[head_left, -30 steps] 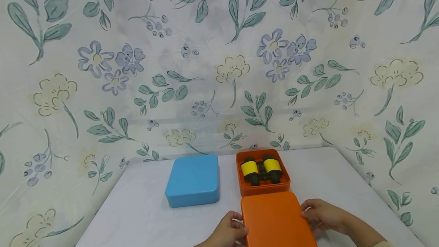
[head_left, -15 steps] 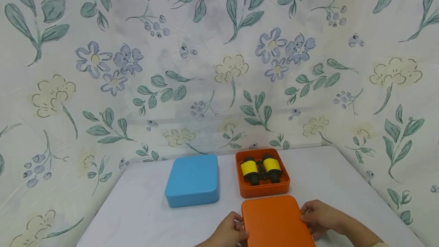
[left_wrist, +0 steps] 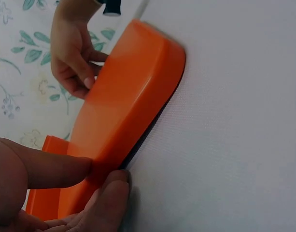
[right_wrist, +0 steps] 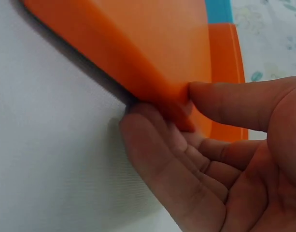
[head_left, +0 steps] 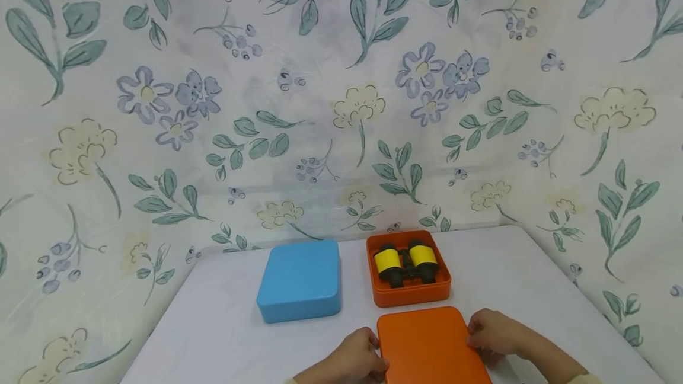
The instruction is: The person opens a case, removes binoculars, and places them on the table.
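Desk (head_left: pixel 224 325), pale cover: left and right edges run obliquely toward the viewer; far edge meets the floral cloth backdrop (head_left: pixel 341 135). Widest open surface lies left of the blue box (head_left: pixel 301 277), out to the left edge. A further stretch lies right of the orange box (head_left: pixel 412 297), out to the right edge. A strip of surface separates these 2 boxes; a narrower strip separates the orange box from the orange lid (head_left: pixel 432 348) in front of it. Near part of the lid is cut off by the lower border of the head view.

Lid lies between the 2 hands. Left hand (head_left: pixel 358 355) grasps its left side, right hand (head_left: pixel 496 334) its right side. Wrist views: on each side the thumb bears on the lid and the fingers curl at the lower rim. Dark band between rim and desk; cannot tell whether they touch.

Binoculars (head_left: pixel 407 261), black with 2 yellow bands, rest inside the uncovered orange box, beyond the lid and apart from both hands. Blue box stands farther off, forward and left of the left hand.
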### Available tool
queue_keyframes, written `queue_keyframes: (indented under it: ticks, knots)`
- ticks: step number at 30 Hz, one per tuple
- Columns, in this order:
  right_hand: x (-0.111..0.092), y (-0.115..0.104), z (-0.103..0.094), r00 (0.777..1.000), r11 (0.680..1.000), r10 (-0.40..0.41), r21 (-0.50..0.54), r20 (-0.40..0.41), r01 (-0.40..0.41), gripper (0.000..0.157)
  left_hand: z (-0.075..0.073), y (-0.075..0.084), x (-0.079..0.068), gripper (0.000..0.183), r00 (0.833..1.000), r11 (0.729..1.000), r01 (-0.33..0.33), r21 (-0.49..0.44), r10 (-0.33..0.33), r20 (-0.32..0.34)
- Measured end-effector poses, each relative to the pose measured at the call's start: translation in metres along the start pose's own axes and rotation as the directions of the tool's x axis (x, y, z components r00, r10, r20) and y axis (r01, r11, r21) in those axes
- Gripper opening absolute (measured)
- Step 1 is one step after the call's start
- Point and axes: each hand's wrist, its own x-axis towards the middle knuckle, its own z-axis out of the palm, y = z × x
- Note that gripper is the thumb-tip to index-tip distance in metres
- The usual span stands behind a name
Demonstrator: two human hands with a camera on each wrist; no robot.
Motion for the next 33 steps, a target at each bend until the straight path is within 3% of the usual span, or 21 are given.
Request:
queue_keyframes:
  ticks: [5, 8, 12, 14, 16, 18, 20, 22, 25, 30, 33]
  knots:
    - [-0.003, -0.008, -0.002, 0.999, 0.994, -0.034, -0.108, -0.002, 0.034, 0.011, -0.003, 0.005, 0.001, 0.021, 1.0, 0.992, -0.012, 0.122, 0.012, 0.0]
    - [-0.004, -0.012, -0.007, 0.998, 0.984, -0.062, -0.167, -0.009, 0.06, 0.011, -0.009, 0.007, 0.002, 0.023, 0.999, 0.973, -0.034, 0.228, 0.037, -0.012]
    - [-0.002, -0.024, -0.019, 0.99, 0.963, -0.121, -0.252, -0.072, 0.099, 0.012, -0.025, 0.013, 0.009, 0.034, 0.987, 0.928, -0.116, 0.355, 0.149, -0.068]
    - [0.003, -0.032, -0.025, 0.977, 0.949, -0.177, -0.285, -0.117, 0.137, 0.014, -0.034, 0.018, 0.015, 0.041, 0.96, 0.887, -0.192, 0.419, 0.259, -0.108]
    - [0.01, -0.039, -0.03, 0.953, 0.928, -0.255, -0.319, -0.164, 0.193, 0.018, -0.042, 0.024, 0.022, 0.047, 0.921, 0.824, -0.248, 0.51, 0.364, -0.14]
    - [0.018, -0.046, -0.033, 0.923, 0.905, -0.328, -0.347, -0.2, 0.246, 0.023, -0.047, 0.031, 0.03, 0.053, 0.884, 0.756, -0.26, 0.601, 0.437, -0.167]
    - [0.029, -0.053, -0.035, 0.89, 0.877, -0.399, -0.373, -0.22, 0.302, 0.025, -0.051, 0.039, 0.038, 0.06, 0.866, 0.699, -0.235, 0.676, 0.467, -0.181]
    - [0.04, -0.06, -0.036, 0.866, 0.852, -0.448, -0.398, -0.223, 0.339, 0.027, -0.052, 0.046, 0.046, 0.066, 0.867, 0.656, -0.194, 0.729, 0.463, -0.186]
    - [0.061, -0.071, -0.036, 0.848, 0.815, -0.49, -0.452, -0.203, 0.363, 0.03, -0.052, 0.052, 0.059, 0.076, 0.876, 0.62, -0.167, 0.767, 0.45, -0.174]
    - [0.092, -0.085, -0.029, 0.871, 0.779, -0.464, -0.543, -0.163, 0.313, 0.052, -0.052, 0.05, 0.082, 0.095, 0.878, 0.546, -0.171, 0.82, 0.462, -0.124]
    - [0.106, -0.091, -0.023, 0.887, 0.767, -0.438, -0.574, -0.145, 0.285, 0.068, -0.052, 0.048, 0.09, 0.103, 0.886, 0.539, -0.169, 0.825, 0.45, -0.112]
